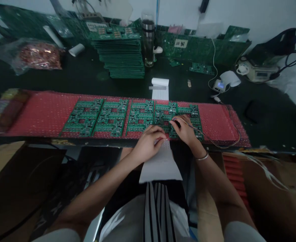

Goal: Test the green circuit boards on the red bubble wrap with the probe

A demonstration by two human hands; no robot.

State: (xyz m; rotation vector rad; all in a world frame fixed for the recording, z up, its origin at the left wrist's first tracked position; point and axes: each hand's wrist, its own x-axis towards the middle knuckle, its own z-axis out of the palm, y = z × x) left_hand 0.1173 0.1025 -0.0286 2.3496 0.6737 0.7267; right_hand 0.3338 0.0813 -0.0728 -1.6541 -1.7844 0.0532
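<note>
My left hand (150, 140) is closed in a pinch at the table's front edge, right above a hanging strip of white paper (161, 164). Whatever lies between its fingertips is too small to make out. Over the boards at the right, my right hand (184, 129) is closed with thumb and forefinger around the end of a thin wire (208, 137), which trails across the hand and off to the right. Several green circuit boards (112, 117) lie in a row on pink bubble wrap (47, 114). Both hands partly cover the boards nearest them.
Behind the row stand a tall stack of green boards (125, 58) and a drink bottle (148, 43). A white paper roll (160, 82) lies behind the wrap. A bag of copper-coloured parts (40, 55) is back left; a small device with a lit screen (219, 85) sits at right.
</note>
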